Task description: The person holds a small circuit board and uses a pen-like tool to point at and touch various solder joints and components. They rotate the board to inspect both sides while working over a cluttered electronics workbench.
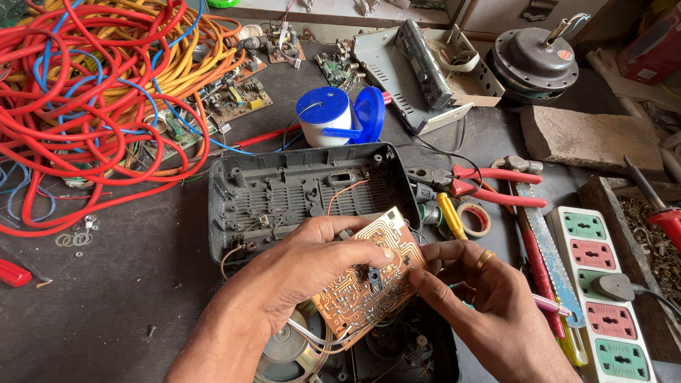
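Note:
My left hand grips a copper-coloured circuit board from its left side, solder side up, with thumb and fingers across it. My right hand, a ring on one finger, pinches the board's right edge with fingertips on a small part. The board is tilted above an open dark grey plastic casing. White wires run from the board down to a round speaker in the lower casing half.
A tangle of red, orange and blue cables fills the upper left. A blue-and-white container, red-handled pliers, tape roll, a yellow-handled screwdriver, power strip, brick and fan motor surround the casing.

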